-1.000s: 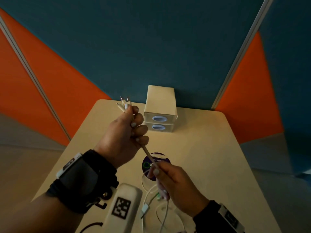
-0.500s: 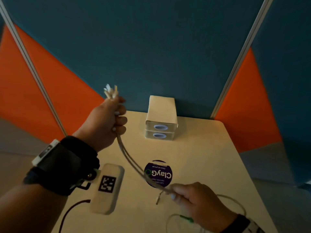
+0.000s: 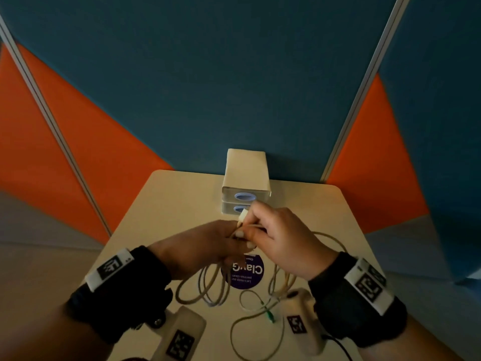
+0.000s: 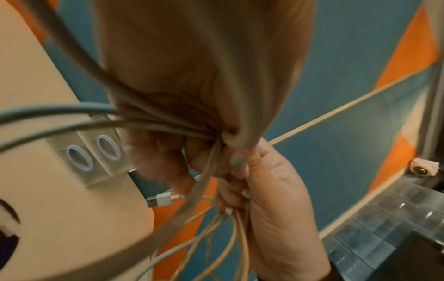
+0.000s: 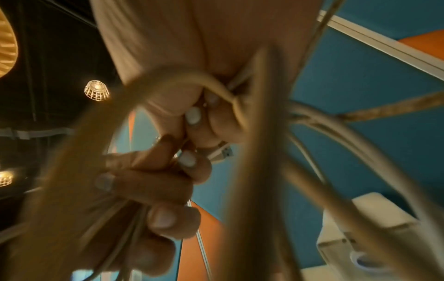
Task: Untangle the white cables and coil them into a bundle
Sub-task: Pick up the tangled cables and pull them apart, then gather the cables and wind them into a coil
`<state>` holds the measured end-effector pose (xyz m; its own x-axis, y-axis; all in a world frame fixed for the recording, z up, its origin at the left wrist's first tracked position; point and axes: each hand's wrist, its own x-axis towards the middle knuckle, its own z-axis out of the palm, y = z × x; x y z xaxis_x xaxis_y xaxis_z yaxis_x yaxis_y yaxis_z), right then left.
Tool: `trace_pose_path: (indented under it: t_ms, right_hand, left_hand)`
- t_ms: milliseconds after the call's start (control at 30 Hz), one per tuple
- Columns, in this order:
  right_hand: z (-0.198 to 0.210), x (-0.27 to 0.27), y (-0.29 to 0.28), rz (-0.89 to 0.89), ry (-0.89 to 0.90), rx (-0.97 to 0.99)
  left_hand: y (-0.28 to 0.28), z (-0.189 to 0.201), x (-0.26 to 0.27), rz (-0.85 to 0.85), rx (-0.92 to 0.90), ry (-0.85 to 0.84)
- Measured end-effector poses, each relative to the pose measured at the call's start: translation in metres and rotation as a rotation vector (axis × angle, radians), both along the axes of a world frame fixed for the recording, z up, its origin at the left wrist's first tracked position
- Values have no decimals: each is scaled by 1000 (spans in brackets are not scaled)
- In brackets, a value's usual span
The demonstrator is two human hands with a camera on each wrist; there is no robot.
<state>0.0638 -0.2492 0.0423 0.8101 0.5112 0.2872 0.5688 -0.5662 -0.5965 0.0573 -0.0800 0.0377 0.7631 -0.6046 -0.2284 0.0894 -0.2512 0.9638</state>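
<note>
Both hands meet above the middle of the beige table (image 3: 335,204). My left hand (image 3: 208,243) grips several strands of the white cables (image 3: 208,287), which hang below it in loops down to the table. My right hand (image 3: 276,238) pinches the same cables beside it, with a white USB plug (image 3: 243,216) sticking up between its fingers. The left wrist view shows the strands (image 4: 168,125) gathered in the fist and the USB plug (image 4: 159,199) past it. More cable (image 3: 260,329) trails loose on the table, ending in a green-tipped connector (image 3: 269,316).
Two stacked white boxes (image 3: 246,178) with blue oval holes stand at the table's far edge. A round purple sticker (image 3: 247,272) lies under the hands. Wrist-camera housings with square markers (image 3: 182,340) hang near the front. Blue and orange partition walls (image 3: 208,87) enclose the table.
My left hand came down from its raised spot at the left, and my right hand rose from the near table edge. The hands now meet and the stretched cable hangs in loops.
</note>
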Motion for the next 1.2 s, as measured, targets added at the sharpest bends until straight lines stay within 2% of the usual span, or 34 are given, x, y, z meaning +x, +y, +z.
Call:
trace_pose_path:
  t_ms: [133, 267, 467, 633, 733, 900, 1000, 1067, 1200]
  right_hand:
    - [-3, 4, -12, -2, 193, 54]
    - [-4, 7, -34, 34, 289, -43]
    - [-7, 12, -56, -70, 309, 55]
    - [-14, 3, -14, -312, 120, 259]
    - [-19, -4, 11, -324, 62, 260]
    - [-27, -12, 36, -209, 45, 166]
    - [-28, -13, 38, -165, 81, 156]
    - [-30, -12, 34, -127, 127, 174]
    - [-30, -14, 26, -164, 205, 127]
  left_hand:
    - [19, -1, 5, -40, -219, 252]
    - [32, 10, 8, 13, -263, 311]
    - [40, 16, 7, 170, -232, 254]
    - [8, 7, -3, 343, 104, -39]
    - [-9, 1, -8, 400, 41, 14]
    - [-26, 7, -9, 472, -109, 44]
    - [-27, 7, -5, 578, -57, -86]
    - [-26, 6, -2, 669, -86, -160]
    - [-19, 9, 5, 832, -176, -159]
